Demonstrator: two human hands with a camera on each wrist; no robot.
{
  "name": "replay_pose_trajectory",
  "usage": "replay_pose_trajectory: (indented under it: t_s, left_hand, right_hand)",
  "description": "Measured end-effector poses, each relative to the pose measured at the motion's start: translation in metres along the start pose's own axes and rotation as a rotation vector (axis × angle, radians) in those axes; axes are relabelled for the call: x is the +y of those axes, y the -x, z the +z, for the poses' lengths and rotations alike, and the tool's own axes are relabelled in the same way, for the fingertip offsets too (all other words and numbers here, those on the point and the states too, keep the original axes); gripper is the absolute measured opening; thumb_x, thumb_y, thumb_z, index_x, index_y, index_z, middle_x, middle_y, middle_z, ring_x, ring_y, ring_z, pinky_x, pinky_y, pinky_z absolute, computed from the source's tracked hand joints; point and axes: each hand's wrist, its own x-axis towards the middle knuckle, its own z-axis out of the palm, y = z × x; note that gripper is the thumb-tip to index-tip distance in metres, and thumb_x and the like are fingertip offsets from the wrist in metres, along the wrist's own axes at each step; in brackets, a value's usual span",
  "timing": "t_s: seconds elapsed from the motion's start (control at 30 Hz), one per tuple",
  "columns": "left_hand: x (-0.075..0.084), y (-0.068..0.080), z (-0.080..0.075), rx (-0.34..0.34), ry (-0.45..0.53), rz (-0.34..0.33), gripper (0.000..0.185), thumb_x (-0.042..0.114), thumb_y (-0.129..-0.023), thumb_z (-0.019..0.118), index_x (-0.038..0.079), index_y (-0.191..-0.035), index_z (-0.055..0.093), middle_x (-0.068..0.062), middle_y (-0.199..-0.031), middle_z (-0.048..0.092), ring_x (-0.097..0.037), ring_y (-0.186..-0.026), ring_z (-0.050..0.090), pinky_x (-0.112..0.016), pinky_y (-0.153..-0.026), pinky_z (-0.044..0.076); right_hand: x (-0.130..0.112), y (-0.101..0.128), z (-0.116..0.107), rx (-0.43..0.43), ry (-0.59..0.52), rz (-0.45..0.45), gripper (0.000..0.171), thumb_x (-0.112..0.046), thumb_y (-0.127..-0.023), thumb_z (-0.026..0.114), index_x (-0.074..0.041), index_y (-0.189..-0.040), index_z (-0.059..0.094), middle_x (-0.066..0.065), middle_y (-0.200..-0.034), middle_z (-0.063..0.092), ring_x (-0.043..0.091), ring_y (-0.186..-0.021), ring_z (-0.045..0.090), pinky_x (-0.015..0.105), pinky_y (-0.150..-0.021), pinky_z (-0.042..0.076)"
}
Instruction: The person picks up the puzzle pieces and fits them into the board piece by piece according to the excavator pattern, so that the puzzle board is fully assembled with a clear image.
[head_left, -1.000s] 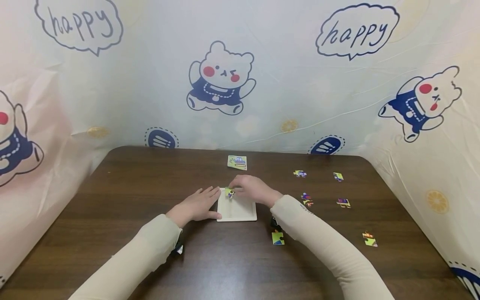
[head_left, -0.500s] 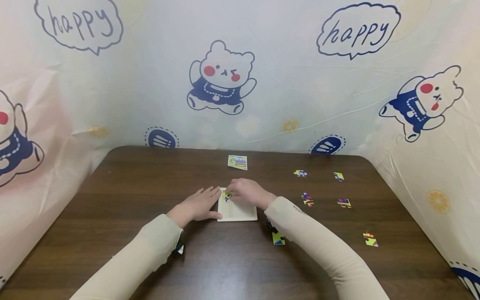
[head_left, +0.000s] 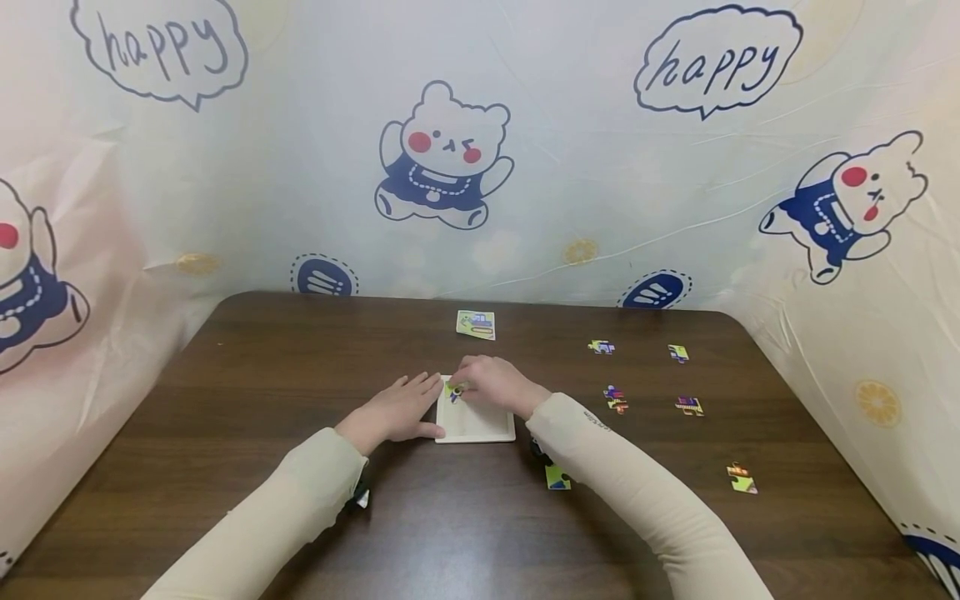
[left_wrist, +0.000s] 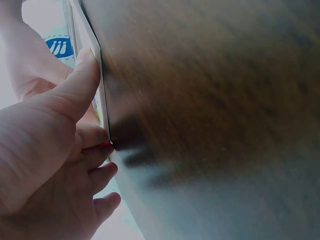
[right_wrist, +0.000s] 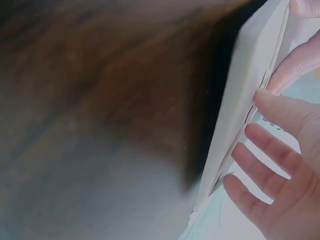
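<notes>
On the dark wooden table, near its middle, lay the white puzzle tray, and both your hands were at it. Your left hand rested flat against the tray's left edge, fingers straight and loose on the tabletop, thumb laid along the near left corner; the left wrist view showed that thumb pressed to the thin white rim, gripping nothing. Your right hand lay over the far left corner of the tray, fingers bent down onto a small yellow-green puzzle piece sitting in that corner of the tray. You appeared to be pressing or pinching the piece with your fingertips, though the head view was too small to show which, and the right wrist view showed only your fingers spread beside the tray's edge. Beyond the tray, toward the far edge of the table, sat a small printed card. To the right of the tray several loose pieces were scattered well apart: one and another toward the far side, two level with the tray, and one nearer you. Just near the tray's right front corner, one more piece lay partly under your right sleeve.
</notes>
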Motion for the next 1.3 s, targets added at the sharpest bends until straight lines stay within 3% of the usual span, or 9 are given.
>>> replay_pose_trajectory:
  t_s: [0.17,0.4,0.77,1.0,1.3]
  left_hand:
    - [0.001,-0.001,0.0,-0.004,-0.005,-0.006,0.08,0.047,-0.088,0.056,-0.004,-0.142,0.028,-0.019,-0.147,0.024,-0.034,-0.135,0.018,-0.05,-0.106,0.017]
    - [0.001,-0.002,-0.001,-0.012,-0.014,-0.019,0.081,0.049,-0.087,0.056,-0.003,-0.142,0.028,-0.017,-0.148,0.024,-0.033,-0.135,0.018,-0.049,-0.107,0.017]
    - [0.002,-0.001,-0.002,-0.011,0.002,-0.026,0.079,0.047,-0.087,0.057,-0.004,-0.141,0.029,-0.018,-0.147,0.025,-0.033,-0.135,0.018,-0.049,-0.107,0.016]
    - [0.003,-0.002,-0.001,-0.015,-0.015,-0.032,0.08,0.048,-0.087,0.057,-0.004,-0.142,0.029,-0.017,-0.147,0.024,-0.033,-0.135,0.018,-0.049,-0.107,0.016]
    - [0.004,-0.002,0.0,-0.01,-0.023,-0.038,0.08,0.047,-0.087,0.058,-0.003,-0.142,0.028,-0.017,-0.148,0.023,-0.032,-0.135,0.018,-0.049,-0.107,0.016]
  right_hand:
    - [0.001,-0.001,0.002,0.016,0.028,0.023,0.025,-0.017,-0.083,0.07,-0.015,-0.109,0.07,0.0,-0.103,0.063,0.013,-0.093,0.058,0.028,-0.075,0.049]
    - [-0.001,-0.002,0.003,0.058,0.021,0.149,0.016,-0.02,-0.082,0.071,-0.015,-0.097,0.071,-0.002,-0.095,0.063,0.012,-0.085,0.058,0.032,-0.07,0.047]
    - [-0.001,-0.002,0.001,0.02,0.044,0.122,0.02,-0.024,-0.081,0.072,-0.015,-0.099,0.073,-0.003,-0.093,0.066,0.009,-0.081,0.058,0.028,-0.067,0.048]
    - [0.009,0.009,-0.004,0.037,-0.073,0.1,0.025,-0.023,-0.083,0.07,-0.011,-0.105,0.071,0.0,-0.1,0.064,0.013,-0.091,0.058,0.03,-0.076,0.048]
    - [0.051,0.045,-0.028,0.151,-0.246,0.261,0.036,-0.019,-0.085,0.067,-0.004,-0.117,0.062,0.009,-0.115,0.058,0.025,-0.107,0.053,0.04,-0.089,0.043]
